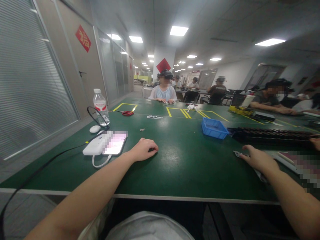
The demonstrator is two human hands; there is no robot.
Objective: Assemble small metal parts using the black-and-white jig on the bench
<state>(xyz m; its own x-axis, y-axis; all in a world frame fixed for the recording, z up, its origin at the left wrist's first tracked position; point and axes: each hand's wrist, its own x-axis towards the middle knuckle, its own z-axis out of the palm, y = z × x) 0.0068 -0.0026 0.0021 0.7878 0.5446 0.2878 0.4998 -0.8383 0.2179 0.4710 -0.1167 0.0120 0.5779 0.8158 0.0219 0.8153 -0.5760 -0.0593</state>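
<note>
Green tabletop (180, 180) | silvery tool (237, 153) | beneath right fingers (248, 148), tip protruding

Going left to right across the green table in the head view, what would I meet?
Clear plastic bottle with a red-and-white label, your bare left hand, small white object, blue rectangular plastic tray, your bare right hand.

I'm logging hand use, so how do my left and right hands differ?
Your left hand is loosely curled, while your right hand looks more spread. Nothing shows in the left hand; the right hand partly covers a silvery piece. Both are bare.
</note>
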